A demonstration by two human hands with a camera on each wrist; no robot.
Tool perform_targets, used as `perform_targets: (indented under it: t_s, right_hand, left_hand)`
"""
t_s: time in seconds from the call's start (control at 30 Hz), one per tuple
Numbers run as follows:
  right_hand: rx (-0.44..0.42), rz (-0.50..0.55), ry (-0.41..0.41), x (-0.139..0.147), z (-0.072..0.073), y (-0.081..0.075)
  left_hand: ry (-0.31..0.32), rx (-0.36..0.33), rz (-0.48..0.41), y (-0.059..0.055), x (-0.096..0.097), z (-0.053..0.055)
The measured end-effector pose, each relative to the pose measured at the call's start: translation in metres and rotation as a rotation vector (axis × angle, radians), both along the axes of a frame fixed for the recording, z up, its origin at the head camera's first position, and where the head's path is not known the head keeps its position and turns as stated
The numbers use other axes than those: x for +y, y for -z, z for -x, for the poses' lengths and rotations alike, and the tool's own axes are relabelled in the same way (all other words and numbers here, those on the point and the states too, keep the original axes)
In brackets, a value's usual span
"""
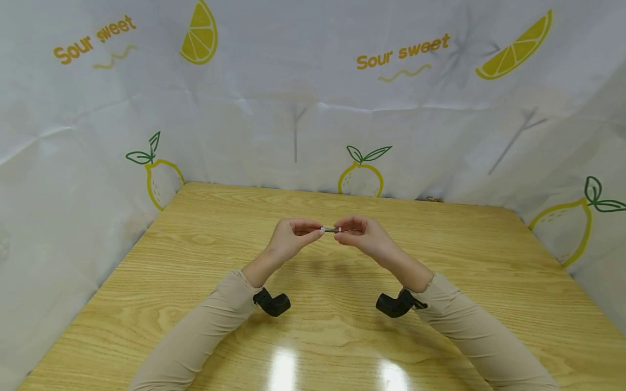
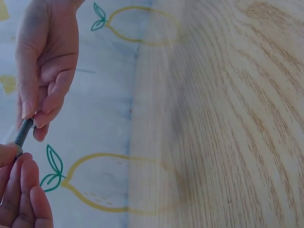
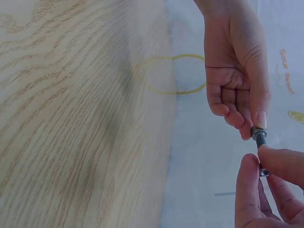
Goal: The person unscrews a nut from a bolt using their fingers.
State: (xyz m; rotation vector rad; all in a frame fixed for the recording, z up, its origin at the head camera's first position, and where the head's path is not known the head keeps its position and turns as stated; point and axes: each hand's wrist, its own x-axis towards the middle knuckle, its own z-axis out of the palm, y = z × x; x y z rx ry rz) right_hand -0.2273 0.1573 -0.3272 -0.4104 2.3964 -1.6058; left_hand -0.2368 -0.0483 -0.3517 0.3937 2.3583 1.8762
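A metal bolt (image 1: 331,229) is held level above the table between both hands. My left hand (image 1: 289,239) pinches one end between thumb and fingers. At that end, in the right wrist view, a nut-like ring (image 3: 259,132) sits around the threaded shank (image 3: 261,140). My right hand (image 1: 370,238) pinches the opposite end, where a shiny bolt head (image 3: 264,173) shows below the thumb. Fingertips hide part of both ends. In the left wrist view, the grey threads (image 2: 23,133) are visible between the two hands.
Beneath the hands lies a wood-grain table (image 1: 195,326). A white cloth (image 1: 274,136) printed with lemons surrounds its back and sides. Black curved wrist mounts (image 1: 274,304) stick inward from both sleeve cuffs.
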Motion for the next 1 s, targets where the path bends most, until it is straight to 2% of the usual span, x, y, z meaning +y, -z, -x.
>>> perform_targets:
  t_s: [0.1, 0.33, 0.5, 0.63, 0.87, 1.0]
  right_hand:
    - [-0.011, -0.004, -0.011, 0.0004, -0.0003, -0.0004]
    - [-0.104, 0.012, -0.036, 0.0001, -0.0002, -0.0031]
    - [-0.068, 0.027, -0.029, 0.0001, 0.0001, -0.0029]
    - [-0.031, -0.001, -0.034, 0.0004, -0.0001, -0.0022]
    - [-0.093, 0.008, -0.039, 0.0007, 0.0014, -0.0022]
    - [-0.098, 0.017, -0.026, 0.0003, 0.0020, -0.0025]
  left_hand:
    - [0.002, -0.006, -0.002, 0.0000, 0.0000, -0.0004]
    - [-0.004, 0.000, 0.006, 0.0001, 0.0004, -0.0008]
    - [-0.004, -0.002, 0.007, -0.0006, 0.0004, -0.0011]
    - [0.000, -0.012, 0.004, -0.0008, 0.0004, -0.0011]
    - [-0.001, -0.013, 0.012, 0.0002, 0.0007, 0.0000]
    - [-0.001, -0.006, 0.011, 0.0009, 0.0006, 0.0006]
